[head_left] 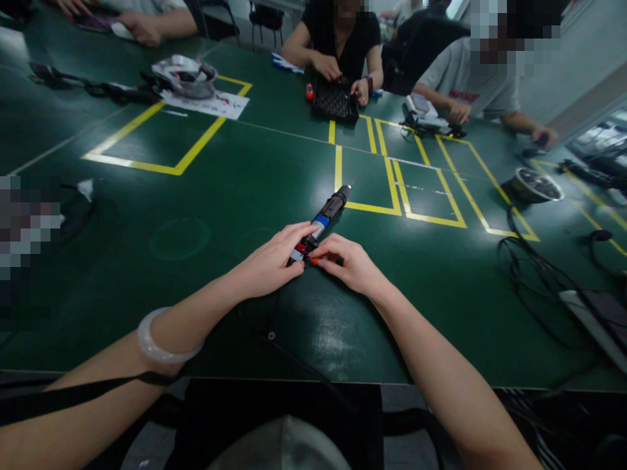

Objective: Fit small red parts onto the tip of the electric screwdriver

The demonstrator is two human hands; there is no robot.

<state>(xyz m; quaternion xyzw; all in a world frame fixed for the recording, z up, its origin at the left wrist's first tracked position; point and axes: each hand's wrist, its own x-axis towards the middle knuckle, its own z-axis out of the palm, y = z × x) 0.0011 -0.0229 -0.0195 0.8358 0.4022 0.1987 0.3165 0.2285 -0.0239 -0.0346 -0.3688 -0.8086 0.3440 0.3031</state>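
Note:
An electric screwdriver [329, 212] with a black body, a blue band and a thin bit lies on the green table, its tip pointing away from me to the right. My left hand [274, 261] wraps round its rear end from the left. On the other side, my right hand [350, 261] pinches a small orange-red part [314, 261] at the tool's back end. Whether this part is fixed to the screwdriver I cannot tell. A dark cord [298, 365] runs across the table edge below my hands.
Yellow tape outlines [375, 209] mark the green table [235, 189]. Across it, a person works at a black tray [336, 103]. A clear bag [186, 75] lies on paper at the left back. Black cables [529, 274] and a round bowl-like container [537, 185] are at the right.

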